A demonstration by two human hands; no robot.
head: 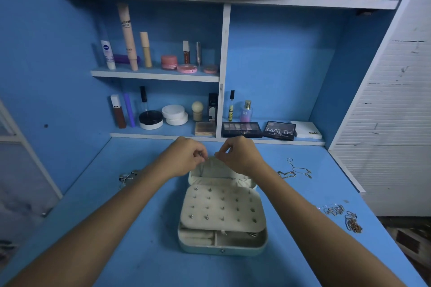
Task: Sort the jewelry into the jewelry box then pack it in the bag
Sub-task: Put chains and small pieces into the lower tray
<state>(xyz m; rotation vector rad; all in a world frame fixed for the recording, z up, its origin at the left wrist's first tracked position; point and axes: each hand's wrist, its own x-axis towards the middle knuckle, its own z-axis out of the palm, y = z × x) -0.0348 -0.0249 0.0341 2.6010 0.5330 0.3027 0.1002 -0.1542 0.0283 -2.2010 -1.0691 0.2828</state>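
Pinching with both hands, I hold something small and silvery at the top edge of the pale, open jewellery box's (222, 243) lid; I cannot tell what the piece is. My left hand (186, 157) and right hand (235, 156) nearly touch, fingers curled, thumb and forefinger tips closed on it. That box sits on the blue tabletop (140, 251) between my forearms, its cream earring panel (221, 207) studded with small earrings and lower compartments showing in front. Thin silver chains (295, 171) lie right of the box, more tangled chains (342, 215) nearer the right edge, and silvery jewellery (128, 177) left of my left wrist.
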